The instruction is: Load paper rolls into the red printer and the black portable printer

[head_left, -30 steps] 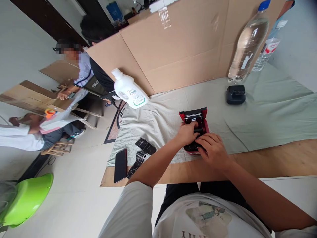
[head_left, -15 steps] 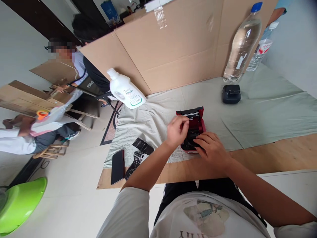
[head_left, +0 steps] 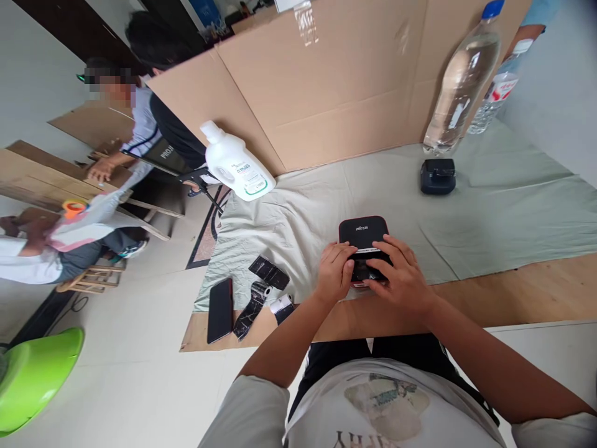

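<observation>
A small label printer (head_left: 364,231), black on top with a red edge, sits on the cloth near the table's front edge. Its lid is down, and a white strip crosses the middle. My left hand (head_left: 334,267) holds the printer's left side, fingertips on the lid's near edge. From the right, my right hand (head_left: 402,270) grips it too, with fingers curled over the top and front. Part of the printer's front is hidden by my fingers. Left of my hands lie a roll of black marbled labels (head_left: 254,308), a second roll (head_left: 281,303) and a loose black strip (head_left: 269,272).
A phone (head_left: 220,310) lies at the table's left corner. Behind stand a white jug (head_left: 240,165), a cardboard screen (head_left: 326,99), a large bottle (head_left: 461,81) and a smaller bottle (head_left: 497,93). A black device (head_left: 437,176) rests at the right. Other people sit at far left.
The printer's lid, raised before, has come down over the body. My left hand has moved from the raised lid's inside to the left edge. My right hand stays on the right side.
</observation>
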`<state>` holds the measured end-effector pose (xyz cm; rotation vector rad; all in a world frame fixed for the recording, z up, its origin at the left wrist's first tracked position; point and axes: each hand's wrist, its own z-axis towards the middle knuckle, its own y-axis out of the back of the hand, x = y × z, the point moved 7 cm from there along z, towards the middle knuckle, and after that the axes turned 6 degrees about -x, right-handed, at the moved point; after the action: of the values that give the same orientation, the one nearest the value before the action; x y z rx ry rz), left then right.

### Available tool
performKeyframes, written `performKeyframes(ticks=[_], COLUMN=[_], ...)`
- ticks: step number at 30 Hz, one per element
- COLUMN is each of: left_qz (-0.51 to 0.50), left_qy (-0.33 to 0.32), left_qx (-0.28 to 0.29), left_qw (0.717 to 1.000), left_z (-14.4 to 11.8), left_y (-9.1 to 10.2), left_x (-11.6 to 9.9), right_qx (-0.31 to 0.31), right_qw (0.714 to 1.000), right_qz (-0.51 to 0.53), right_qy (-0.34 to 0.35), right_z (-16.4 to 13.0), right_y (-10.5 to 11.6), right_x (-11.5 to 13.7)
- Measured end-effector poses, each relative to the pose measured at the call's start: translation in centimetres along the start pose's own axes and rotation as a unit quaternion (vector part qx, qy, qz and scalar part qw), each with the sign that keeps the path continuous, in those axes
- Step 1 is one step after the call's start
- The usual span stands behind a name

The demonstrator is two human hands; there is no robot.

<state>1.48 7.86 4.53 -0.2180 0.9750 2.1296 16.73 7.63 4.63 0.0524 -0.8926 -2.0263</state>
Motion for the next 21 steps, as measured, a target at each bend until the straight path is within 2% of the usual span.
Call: performKeyframes(ticks=[8,14,16,18,21], left_qz=[-0.066,-0.078,-0.121,-0.154,-0.203], left_qy=[0.027,0.059,0.105,0.194,0.388], left_qx=[-0.137,-0.132,-0.135,-0.152,-0.142], left_qw=[0.988,0.986,0.978,0.957,0.888], left_z=[-2.1,-2.5,-2.8,-3.5,-5.1], left_y=[-0.8,-0.9,-0.7,-0.5,-1.4], left_x=[1.1,1.3,2.1,3.8,6.9], right_qx=[-0.032,0.004,0.006,0.002,-0.052], right_qw=[0.999,0.999,0.997,0.988,0.956], right_qz=[-0.034,-0.010,0.046,0.124,0.174], right_qy=[-0.009,-0.048,-0.055,-0.089,-0.229], right_z=[-0.6,-0.6,-0.3,-0.1,-0.4], right_y=[-1.6,-1.7,-1.1,-0.8,-1.4], right_x=[-1.2,-2.0,-2.5,-3.8,-7.7])
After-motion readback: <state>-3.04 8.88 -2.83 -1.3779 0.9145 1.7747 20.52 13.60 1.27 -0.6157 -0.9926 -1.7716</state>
